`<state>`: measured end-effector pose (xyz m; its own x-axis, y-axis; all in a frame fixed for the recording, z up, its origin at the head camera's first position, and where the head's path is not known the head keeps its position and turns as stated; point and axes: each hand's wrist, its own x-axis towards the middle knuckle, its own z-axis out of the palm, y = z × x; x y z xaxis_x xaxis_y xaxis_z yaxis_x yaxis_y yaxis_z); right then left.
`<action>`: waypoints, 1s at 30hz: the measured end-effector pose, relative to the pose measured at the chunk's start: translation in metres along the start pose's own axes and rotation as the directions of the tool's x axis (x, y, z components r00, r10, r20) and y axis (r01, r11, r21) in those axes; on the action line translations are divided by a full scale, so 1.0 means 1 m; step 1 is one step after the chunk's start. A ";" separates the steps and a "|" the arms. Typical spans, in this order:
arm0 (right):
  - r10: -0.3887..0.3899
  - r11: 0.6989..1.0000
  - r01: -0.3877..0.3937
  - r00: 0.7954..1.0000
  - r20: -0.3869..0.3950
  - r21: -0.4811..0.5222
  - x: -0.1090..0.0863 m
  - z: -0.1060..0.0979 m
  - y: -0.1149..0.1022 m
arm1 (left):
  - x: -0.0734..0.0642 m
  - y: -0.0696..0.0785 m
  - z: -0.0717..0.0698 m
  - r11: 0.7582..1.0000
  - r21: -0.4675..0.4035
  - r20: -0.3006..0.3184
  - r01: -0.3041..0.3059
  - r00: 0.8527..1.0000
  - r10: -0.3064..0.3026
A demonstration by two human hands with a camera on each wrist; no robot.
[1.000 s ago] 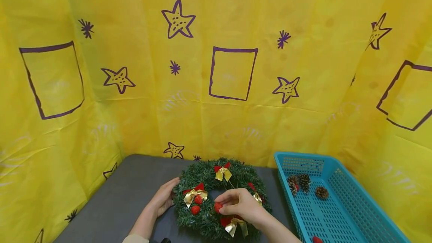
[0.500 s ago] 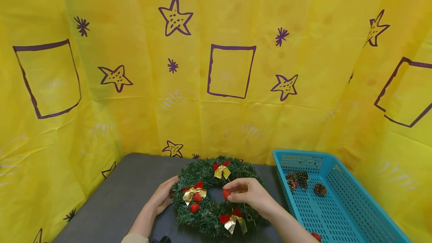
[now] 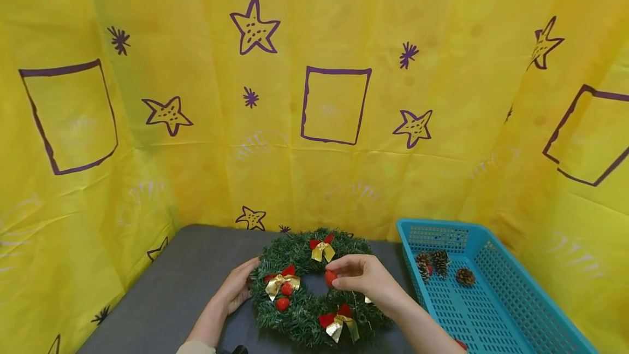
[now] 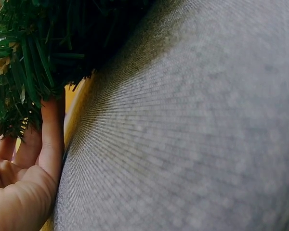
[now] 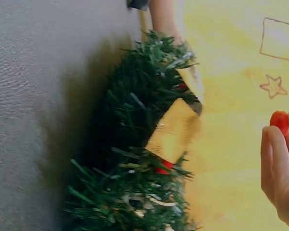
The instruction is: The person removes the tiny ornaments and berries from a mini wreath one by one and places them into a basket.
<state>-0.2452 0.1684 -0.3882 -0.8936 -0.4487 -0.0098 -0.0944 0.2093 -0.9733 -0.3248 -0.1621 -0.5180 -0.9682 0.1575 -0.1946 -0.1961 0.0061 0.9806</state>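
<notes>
A green artificial wreath [image 3: 272,316] lies on the grey table, decorated with red and gold bows [image 3: 321,248]. Two red berries [image 3: 282,304] sit on its left side by a bow. My left hand [image 3: 237,287] rests against the wreath's left outer edge; in the left wrist view its fingers [image 4: 52,139] reach into the greenery, which hides their tips. Between thumb and fingertips, my right hand [image 3: 366,279] pinches a red berry-like ornament [image 3: 330,278] above the wreath's right inner edge. The right wrist view shows this red ornament [image 5: 280,123] held apart from the greenery.
A blue plastic basket [image 3: 521,272] stands to the right, with several pinecones [image 3: 465,276] and some red pieces inside. The dark grey table [image 3: 196,255] extends left of the wreath. Yellow curtain [image 3: 221,179] encloses the back and sides.
My right hand has lifted the red ornament from near the wreath's lower inner edge, moving it up and slightly right. The left hand stays at the wreath's edge.
</notes>
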 end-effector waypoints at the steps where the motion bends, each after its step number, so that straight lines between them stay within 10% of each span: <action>1: -0.003 1.000 0.003 1.000 -0.005 -0.003 -0.001 -0.001 -0.002 | 0.000 0.000 0.000 1.000 0.003 0.000 -0.001 1.000 0.001; 30: -0.025 1.000 0.022 0.978 -0.205 -0.016 -0.012 -0.063 -0.031 | -0.002 0.002 -0.001 1.000 -0.020 0.012 0.007 1.000 -0.007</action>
<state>-0.2593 0.2223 -0.3432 -0.9619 -0.2664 0.0620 -0.1215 0.2131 -0.9694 -0.3234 -0.1631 -0.5158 -0.9648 0.1695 -0.2012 -0.2063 -0.0127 0.9784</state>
